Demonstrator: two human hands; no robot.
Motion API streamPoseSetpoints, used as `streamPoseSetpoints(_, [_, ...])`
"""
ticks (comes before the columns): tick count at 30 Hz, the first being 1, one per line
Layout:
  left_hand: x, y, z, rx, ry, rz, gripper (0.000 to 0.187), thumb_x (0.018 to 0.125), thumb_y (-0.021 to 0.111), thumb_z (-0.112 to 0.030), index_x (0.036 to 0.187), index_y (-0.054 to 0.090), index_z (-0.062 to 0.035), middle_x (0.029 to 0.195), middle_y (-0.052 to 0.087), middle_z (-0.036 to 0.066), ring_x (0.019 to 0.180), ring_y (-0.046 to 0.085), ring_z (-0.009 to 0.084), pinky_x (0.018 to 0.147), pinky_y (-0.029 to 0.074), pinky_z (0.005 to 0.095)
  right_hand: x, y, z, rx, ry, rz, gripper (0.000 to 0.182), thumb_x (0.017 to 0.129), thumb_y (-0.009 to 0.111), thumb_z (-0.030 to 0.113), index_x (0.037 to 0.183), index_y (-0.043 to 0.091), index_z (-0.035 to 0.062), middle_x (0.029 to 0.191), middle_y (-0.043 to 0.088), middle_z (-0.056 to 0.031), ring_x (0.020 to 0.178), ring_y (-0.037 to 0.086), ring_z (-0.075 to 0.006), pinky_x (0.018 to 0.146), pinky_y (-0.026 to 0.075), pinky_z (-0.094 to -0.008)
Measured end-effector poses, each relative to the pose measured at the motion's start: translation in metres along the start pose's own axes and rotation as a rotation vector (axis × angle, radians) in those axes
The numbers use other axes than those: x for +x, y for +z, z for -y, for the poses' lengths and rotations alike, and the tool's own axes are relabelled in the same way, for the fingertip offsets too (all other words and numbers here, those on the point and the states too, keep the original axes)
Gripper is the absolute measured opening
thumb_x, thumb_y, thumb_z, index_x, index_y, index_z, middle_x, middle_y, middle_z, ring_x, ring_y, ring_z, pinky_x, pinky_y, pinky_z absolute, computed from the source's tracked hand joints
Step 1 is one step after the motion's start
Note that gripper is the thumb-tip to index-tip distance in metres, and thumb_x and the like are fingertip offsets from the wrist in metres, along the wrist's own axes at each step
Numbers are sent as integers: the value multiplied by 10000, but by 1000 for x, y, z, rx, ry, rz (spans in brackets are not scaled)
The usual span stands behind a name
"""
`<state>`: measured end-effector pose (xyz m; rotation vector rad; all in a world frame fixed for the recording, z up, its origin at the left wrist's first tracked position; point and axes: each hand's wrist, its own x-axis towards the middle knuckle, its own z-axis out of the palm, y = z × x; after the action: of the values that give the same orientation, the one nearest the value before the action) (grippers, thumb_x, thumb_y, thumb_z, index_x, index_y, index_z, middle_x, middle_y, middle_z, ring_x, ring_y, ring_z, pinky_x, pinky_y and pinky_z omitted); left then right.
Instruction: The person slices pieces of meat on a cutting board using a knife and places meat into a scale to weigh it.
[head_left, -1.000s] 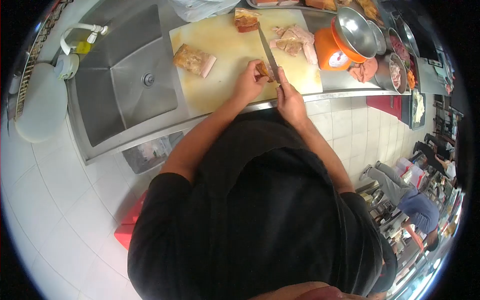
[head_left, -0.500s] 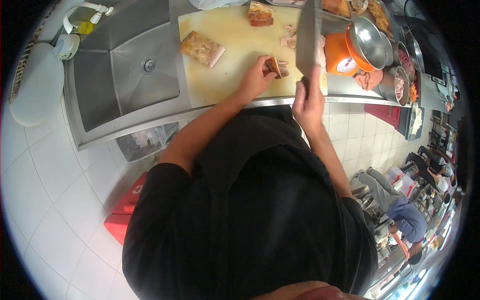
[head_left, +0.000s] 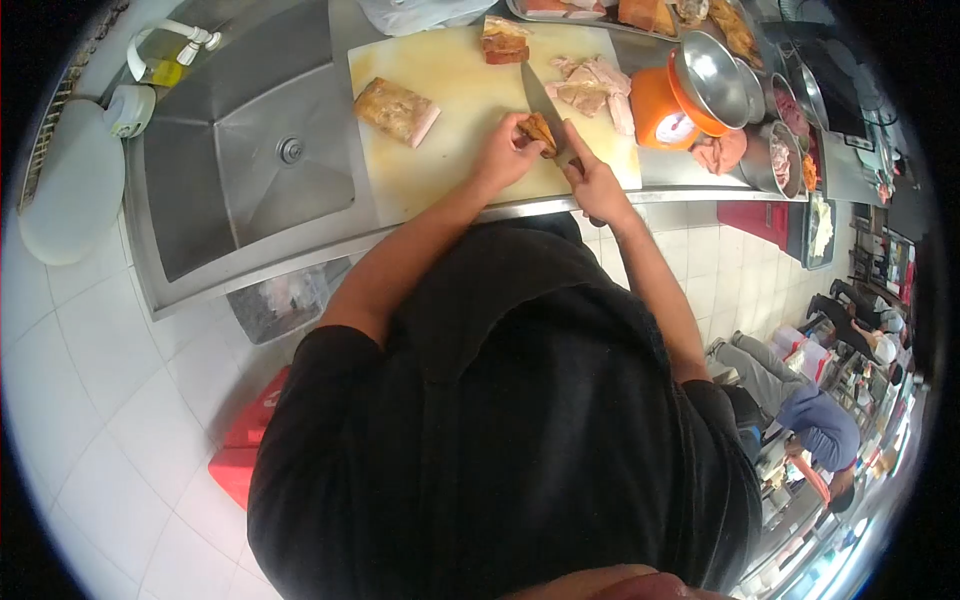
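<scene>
We find no legible text, brand, number or sign in view. We note the dial [head_left: 674, 129] on the orange scale [head_left: 652, 98]: it bears reddish marks, too small for us to read as figures. We record a pale marking on the red box [head_left: 233, 468], likewise unreadable. On the white-and-green container [head_left: 129, 111] beside the sink [head_left: 250, 215], we can make out no lettering.

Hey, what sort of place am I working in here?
Probably a commercial kitchen: there's a stainless-steel sink, chunks of meat on a large cutting board, and an orange dial scale.
</scene>
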<state>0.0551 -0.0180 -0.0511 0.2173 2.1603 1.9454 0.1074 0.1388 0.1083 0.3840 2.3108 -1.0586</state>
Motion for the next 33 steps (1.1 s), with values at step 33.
streamPoseSetpoints(33, [-5,-12,-22,-121,-274,9,413,976,723,-240,1288,577,-13,919,692,76,625,612,123,480,516,285,18,53,-41,-155,-507,-364,725,953,597,22,1612,309,118,1003,686,-308,896,673,-484,781,539,-526])
